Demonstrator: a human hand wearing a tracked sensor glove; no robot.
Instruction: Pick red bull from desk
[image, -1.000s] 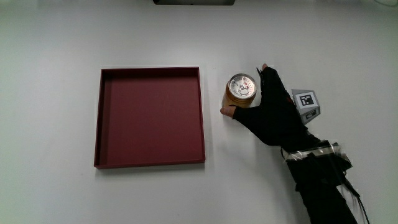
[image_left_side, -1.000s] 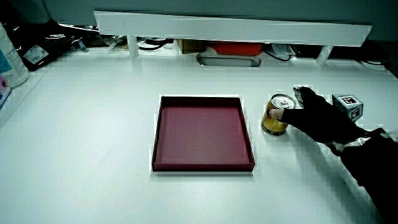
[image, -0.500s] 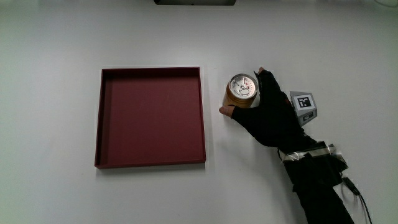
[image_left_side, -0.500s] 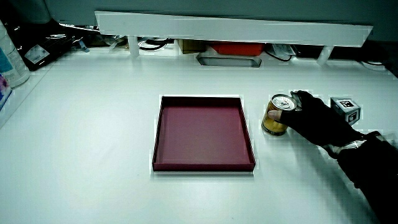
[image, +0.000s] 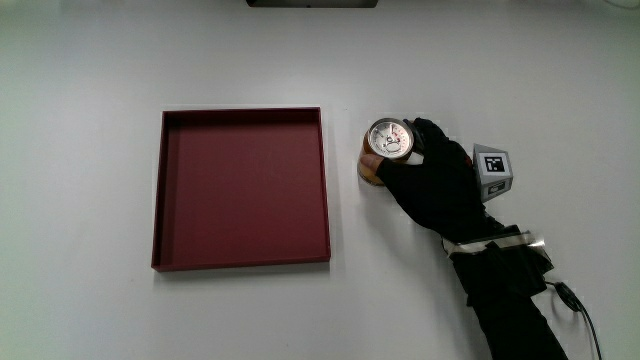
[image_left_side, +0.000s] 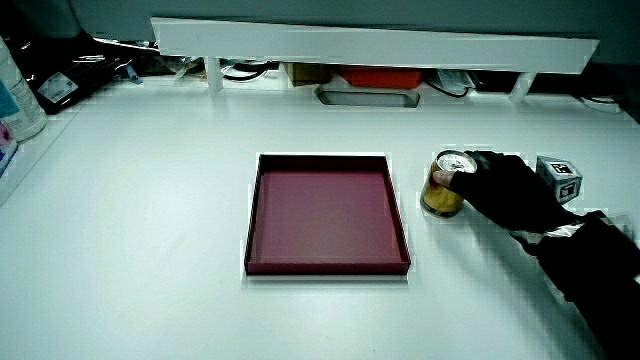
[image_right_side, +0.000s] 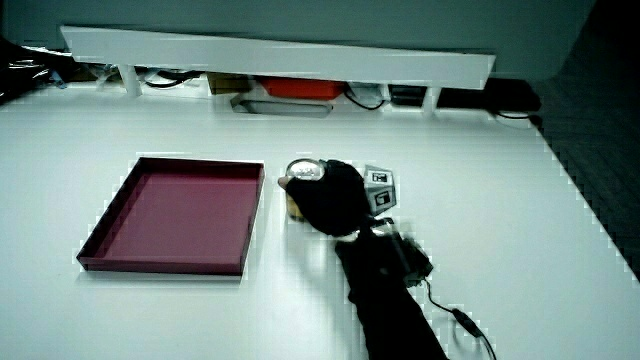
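The red bull can (image: 388, 147) is standing upright on the tabletop (image: 90, 70), just beside the dark red tray (image: 241, 188) and clear of its rim, at about 3 o'clock from the tray's middle in the main view. Your hand (image: 432, 182) is sitting against the can at its 4 o'clock, and your grip is closing around the can's wall: the thumb is lying across the side nearer you and a fingertip is hooking over at the rim. The can's base is looking as if it is resting on the tabletop, so the lift is not yet begun.

To do this well, you are wanting the fingers wrapping low on the wall rather than pinching at the rim, pressure even on both sides, then a straight upward lift that is keeping the can vertical and away from the tray edge.

The glove is hiding much of the can's body, so no label is showing, only a golden side in a side view (image_left_side: 441, 189). How far the fingers are reaching round is hidden in both side views (image_right_side: 300, 180).
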